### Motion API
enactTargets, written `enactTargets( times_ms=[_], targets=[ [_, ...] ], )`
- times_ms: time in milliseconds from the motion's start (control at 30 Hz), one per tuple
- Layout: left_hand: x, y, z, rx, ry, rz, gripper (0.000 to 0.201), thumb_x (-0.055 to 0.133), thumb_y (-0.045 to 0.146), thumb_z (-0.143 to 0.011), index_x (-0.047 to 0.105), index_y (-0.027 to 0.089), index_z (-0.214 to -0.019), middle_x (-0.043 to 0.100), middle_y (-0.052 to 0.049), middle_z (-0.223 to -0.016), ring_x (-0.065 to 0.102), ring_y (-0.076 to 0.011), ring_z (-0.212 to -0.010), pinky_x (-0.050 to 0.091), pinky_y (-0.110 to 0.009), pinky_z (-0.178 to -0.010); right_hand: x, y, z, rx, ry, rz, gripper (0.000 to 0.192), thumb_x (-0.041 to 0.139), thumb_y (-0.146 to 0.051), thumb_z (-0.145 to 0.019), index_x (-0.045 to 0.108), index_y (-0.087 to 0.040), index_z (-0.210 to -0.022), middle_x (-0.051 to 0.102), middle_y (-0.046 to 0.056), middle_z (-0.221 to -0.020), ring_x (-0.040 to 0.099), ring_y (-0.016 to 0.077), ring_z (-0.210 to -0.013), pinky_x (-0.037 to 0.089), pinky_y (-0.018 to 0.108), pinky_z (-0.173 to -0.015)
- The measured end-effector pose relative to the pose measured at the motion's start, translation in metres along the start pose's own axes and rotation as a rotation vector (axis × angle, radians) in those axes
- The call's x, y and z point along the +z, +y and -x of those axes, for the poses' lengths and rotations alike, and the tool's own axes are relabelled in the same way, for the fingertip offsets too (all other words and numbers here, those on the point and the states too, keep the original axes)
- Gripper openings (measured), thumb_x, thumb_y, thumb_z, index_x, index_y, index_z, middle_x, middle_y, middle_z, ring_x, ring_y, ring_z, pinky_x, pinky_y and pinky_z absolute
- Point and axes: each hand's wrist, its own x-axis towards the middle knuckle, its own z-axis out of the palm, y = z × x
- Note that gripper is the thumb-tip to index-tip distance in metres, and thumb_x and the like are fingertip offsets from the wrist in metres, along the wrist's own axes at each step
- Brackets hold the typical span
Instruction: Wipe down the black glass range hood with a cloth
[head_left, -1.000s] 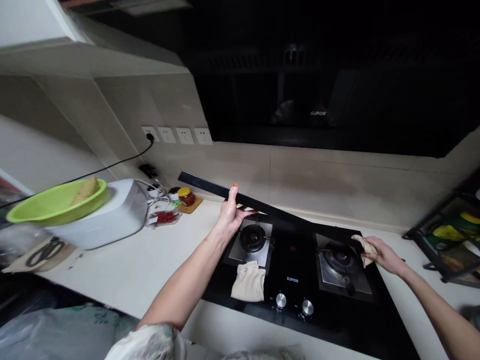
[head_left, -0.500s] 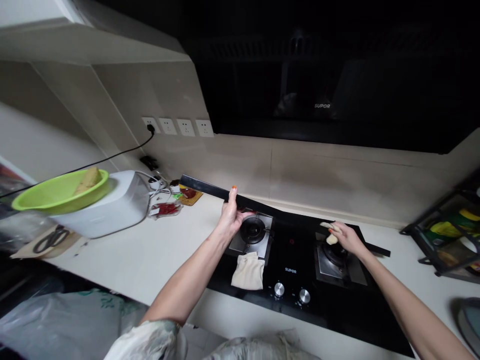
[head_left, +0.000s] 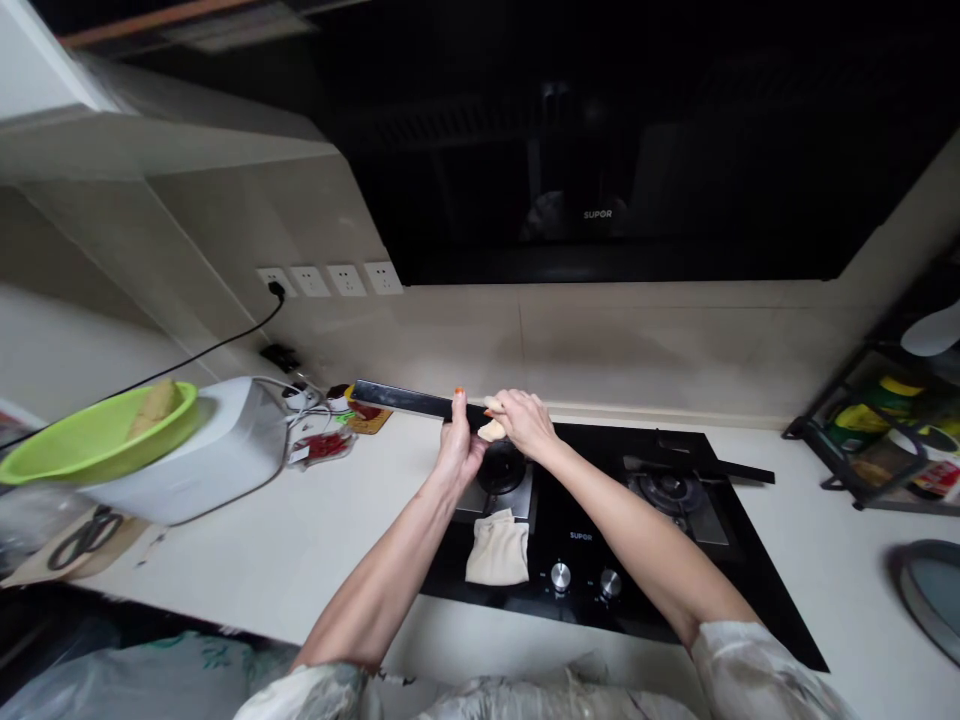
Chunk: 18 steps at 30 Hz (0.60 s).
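Spanning the pale stone countertop [head_left: 300, 540], the black glass two-burner gas hob [head_left: 592, 505] lies below a black range hood [head_left: 600, 150]. Above the hob's rear edge runs a long, narrow black glass strip [head_left: 405, 400], held roughly level. The left hand [head_left: 459, 445] grips the strip near its middle, fingers curled around it. The right hand [head_left: 521, 420], just beside the left, pinches a small cream cloth wad [head_left: 491, 430] against the strip. A folded beige cloth [head_left: 498, 550] rests on the hob's front left.
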Motion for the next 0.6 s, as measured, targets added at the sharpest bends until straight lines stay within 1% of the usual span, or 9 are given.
enactTargets(
  times_ms=[67,133,200,267,333,400,467,500,600],
  targets=[
    [0.002,-0.001,0.003,0.004,-0.029,0.005,0.033,0.063,0.039,-0.121,0.073,0.01,-0.109,0.081,-0.012,-0.094,0.08,-0.0193,-0.075,0.078,-0.038,-0.086,-0.004,0.003,0.003,0.01,-0.005,0.01,0.031,0.058,-0.053,-0.119,0.074,-0.026,-0.119,0.077,0.008,-0.115,0.068,0.022,-0.11,0.044,0.03,-0.099],
    [0.003,-0.003,0.005,0.009,-0.057,-0.018,0.033,0.064,0.041,-0.12,0.074,0.01,-0.112,0.081,-0.013,-0.094,0.081,-0.0218,-0.076,0.079,-0.043,-0.084,-0.014,0.022,0.019,0.056,0.004,0.023,0.031,0.06,-0.053,-0.119,0.074,-0.025,-0.115,0.079,0.008,-0.115,0.069,0.0211,-0.108,0.042,0.029,-0.095],
    [0.003,-0.005,0.005,0.012,-0.063,-0.04,0.034,0.065,0.043,-0.119,0.074,0.011,-0.112,0.081,-0.013,-0.094,0.081,-0.0234,-0.079,0.079,-0.048,-0.083,-0.028,0.052,0.047,0.121,0.029,0.044,0.03,0.061,-0.049,-0.118,0.074,-0.024,-0.109,0.079,0.008,-0.11,0.069,0.0205,-0.102,0.041,0.028,-0.09],
    [0.001,-0.008,0.003,0.007,-0.047,-0.041,0.036,0.067,0.045,-0.119,0.073,0.012,-0.109,0.08,-0.013,-0.093,0.081,-0.0231,-0.081,0.079,-0.049,-0.083,-0.042,0.087,0.082,0.189,0.067,0.063,0.032,0.056,-0.044,-0.118,0.075,-0.023,-0.103,0.078,0.007,-0.101,0.068,0.0205,-0.095,0.04,0.029,-0.086],
    [-0.004,-0.012,0.001,0.002,-0.043,-0.032,0.037,0.069,0.047,-0.118,0.073,0.012,-0.105,0.079,-0.012,-0.093,0.08,-0.0226,-0.082,0.079,-0.049,-0.086,-0.053,0.118,0.117,0.268,0.128,0.084,0.04,0.047,-0.041,-0.118,0.073,-0.022,-0.095,0.077,0.009,-0.095,0.067,0.0214,-0.091,0.04,0.03,-0.083],
    [-0.01,-0.016,-0.001,0.004,-0.059,-0.032,0.037,0.069,0.048,-0.117,0.074,0.013,-0.106,0.08,-0.012,-0.097,0.08,-0.0231,-0.086,0.078,-0.05,-0.09,-0.059,0.14,0.145,0.339,0.195,0.105,0.046,0.04,-0.04,-0.117,0.069,-0.021,-0.087,0.076,0.011,-0.093,0.066,0.0226,-0.09,0.039,0.031,-0.082],
    [-0.014,-0.019,-0.002,0.017,-0.075,-0.04,0.036,0.067,0.049,-0.118,0.075,0.014,-0.111,0.081,-0.013,-0.103,0.082,-0.0244,-0.091,0.078,-0.049,-0.091,-0.057,0.152,0.159,0.377,0.247,0.119,0.047,0.037,-0.041,-0.115,0.067,-0.021,-0.085,0.077,0.013,-0.095,0.066,0.0237,-0.092,0.038,0.032,-0.082],
    [-0.016,-0.02,-0.003,0.022,-0.082,-0.046,0.036,0.066,0.049,-0.119,0.075,0.015,-0.115,0.081,-0.013,-0.106,0.082,-0.025,-0.093,0.078,-0.049,-0.091,-0.054,0.153,0.161,0.38,0.264,0.122,0.047,0.036,-0.042,-0.115,0.068,-0.021,-0.087,0.077,0.013,-0.096,0.066,0.0242,-0.093,0.038,0.032,-0.082],
    [-0.018,-0.023,-0.003,0.031,-0.096,-0.051,0.038,0.068,0.052,-0.118,0.074,0.015,-0.123,0.081,-0.014,-0.109,0.083,-0.0263,-0.094,0.078,-0.049,-0.088,-0.035,0.137,0.144,0.328,0.281,0.117,0.046,0.037,-0.043,-0.115,0.071,-0.021,-0.093,0.077,0.013,-0.097,0.066,0.0245,-0.095,0.039,0.033,-0.085]
  ],
)
